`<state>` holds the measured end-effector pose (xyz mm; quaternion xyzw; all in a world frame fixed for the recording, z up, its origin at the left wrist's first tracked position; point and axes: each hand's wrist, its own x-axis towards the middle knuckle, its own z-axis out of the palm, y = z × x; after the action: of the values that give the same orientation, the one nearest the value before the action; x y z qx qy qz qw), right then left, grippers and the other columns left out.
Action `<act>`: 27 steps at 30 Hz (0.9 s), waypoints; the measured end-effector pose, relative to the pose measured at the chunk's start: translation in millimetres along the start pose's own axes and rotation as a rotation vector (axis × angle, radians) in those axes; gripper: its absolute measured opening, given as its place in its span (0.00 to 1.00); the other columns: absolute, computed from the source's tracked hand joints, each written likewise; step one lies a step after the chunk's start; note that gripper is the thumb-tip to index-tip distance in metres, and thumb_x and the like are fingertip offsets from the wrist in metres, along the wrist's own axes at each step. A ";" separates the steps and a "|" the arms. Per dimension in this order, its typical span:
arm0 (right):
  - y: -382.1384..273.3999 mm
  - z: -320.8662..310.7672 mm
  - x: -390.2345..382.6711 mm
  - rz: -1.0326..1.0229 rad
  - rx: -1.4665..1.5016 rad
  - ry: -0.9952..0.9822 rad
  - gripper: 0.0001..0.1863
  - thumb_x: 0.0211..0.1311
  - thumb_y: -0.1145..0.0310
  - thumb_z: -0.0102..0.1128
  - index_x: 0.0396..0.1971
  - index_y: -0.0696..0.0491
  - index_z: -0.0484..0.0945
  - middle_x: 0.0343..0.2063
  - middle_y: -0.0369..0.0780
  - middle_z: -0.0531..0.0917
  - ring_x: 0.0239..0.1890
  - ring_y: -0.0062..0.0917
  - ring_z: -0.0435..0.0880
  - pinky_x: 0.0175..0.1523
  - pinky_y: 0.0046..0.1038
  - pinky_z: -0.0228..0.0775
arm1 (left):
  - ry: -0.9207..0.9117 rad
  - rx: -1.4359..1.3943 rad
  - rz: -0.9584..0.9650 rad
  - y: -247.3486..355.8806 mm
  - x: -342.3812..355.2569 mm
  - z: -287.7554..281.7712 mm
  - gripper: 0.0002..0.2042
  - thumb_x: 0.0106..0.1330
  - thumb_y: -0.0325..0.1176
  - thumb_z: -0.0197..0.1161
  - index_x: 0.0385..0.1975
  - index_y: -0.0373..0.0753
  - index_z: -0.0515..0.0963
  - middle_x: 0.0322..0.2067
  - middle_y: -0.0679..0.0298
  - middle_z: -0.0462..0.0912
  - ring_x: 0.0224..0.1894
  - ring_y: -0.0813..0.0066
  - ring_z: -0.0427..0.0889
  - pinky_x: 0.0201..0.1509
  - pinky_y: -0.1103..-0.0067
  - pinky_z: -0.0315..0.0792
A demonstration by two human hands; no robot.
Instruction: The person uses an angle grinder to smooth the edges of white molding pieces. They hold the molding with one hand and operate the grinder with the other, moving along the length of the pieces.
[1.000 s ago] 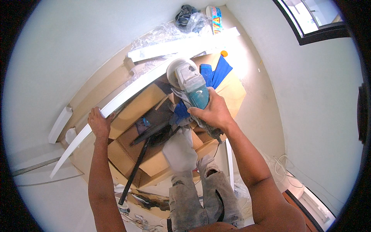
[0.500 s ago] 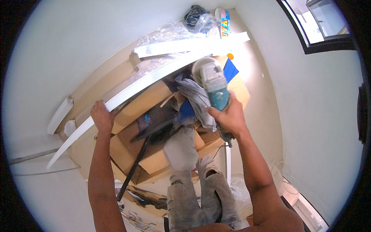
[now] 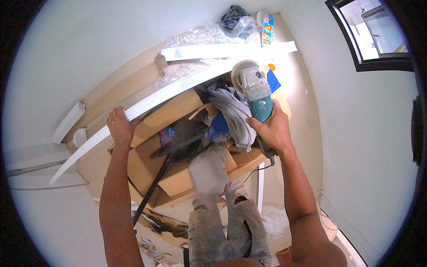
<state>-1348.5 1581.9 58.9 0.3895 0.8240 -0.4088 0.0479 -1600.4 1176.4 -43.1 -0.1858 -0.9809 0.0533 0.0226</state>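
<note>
Clearly, both hands are occupied. The left hand [image 3: 121, 127] is closed over a long white strip [image 3: 178, 91], gripping it nearer its left end. The strip runs slantwise from the left side of the floor [image 3: 307, 155] toward its far right corner, passing above the far flaps of an open cardboard box [image 3: 175, 107]. The right hand [image 3: 275, 130] is wrapped around the teal body of an angle grinder [image 3: 259, 100], thumb laid across the casing. The tool is held over the right part of the box, its round wheel [image 3: 238, 71] overlapping the strip in view; whether the two touch cannot be told. A small pale mark shows on the teal casing, too small to read. A black power cord [image 3: 255, 168] trails from the tool's near end.

Inside the box, a grey cloth [image 3: 233, 113] lies just left of the grinder, and a slim black bar [image 3: 153, 191] leans out over the near left edge. By the floor's far edge are crumpled clear plastic film [image 3: 191, 38], a dark plastic bag [image 3: 232, 18] and a white-rimmed container [image 3: 267, 31] whose bright label carries large coloured lettering. A second white piece [image 3: 200, 52] lies in front of the film.
</note>
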 end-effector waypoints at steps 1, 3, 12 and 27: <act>-0.6 0.2 0.6 -0.006 0.006 -0.001 0.34 0.47 0.57 0.77 0.49 0.65 0.74 0.38 0.60 0.87 0.44 0.52 0.89 0.52 0.43 0.80 | 0.005 -0.041 0.007 -0.1 0.0 0.2 0.32 0.50 0.47 0.84 0.49 0.36 0.77 0.49 0.54 0.81 0.55 0.51 0.78 0.62 0.58 0.72; -1.8 0.7 1.7 -0.012 0.002 0.000 0.34 0.47 0.57 0.77 0.48 0.65 0.74 0.38 0.60 0.87 0.43 0.51 0.90 0.52 0.43 0.80 | 0.013 0.031 0.020 -1.3 0.6 1.1 0.32 0.50 0.48 0.84 0.49 0.36 0.78 0.49 0.54 0.81 0.54 0.51 0.78 0.62 0.59 0.72; 0.2 -2.5 4.1 -0.034 -0.024 0.036 0.33 0.47 0.58 0.79 0.47 0.64 0.75 0.36 0.58 0.87 0.41 0.49 0.90 0.49 0.42 0.81 | 0.012 0.014 0.018 -4.8 1.0 5.3 0.32 0.49 0.49 0.84 0.47 0.36 0.78 0.47 0.54 0.80 0.53 0.52 0.79 0.60 0.58 0.72; 0.0 -19.5 10.6 -0.012 -0.039 0.046 0.35 0.47 0.57 0.80 0.49 0.65 0.75 0.40 0.57 0.88 0.42 0.46 0.90 0.51 0.41 0.80 | -0.039 0.001 -0.008 -3.2 2.2 2.1 0.33 0.50 0.51 0.83 0.49 0.37 0.77 0.49 0.54 0.80 0.55 0.53 0.79 0.62 0.58 0.71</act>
<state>-1351.2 1602.2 67.6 0.3927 0.8351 -0.3838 0.0340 -1603.8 1174.0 -44.8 -0.1807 -0.9819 0.0575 0.0040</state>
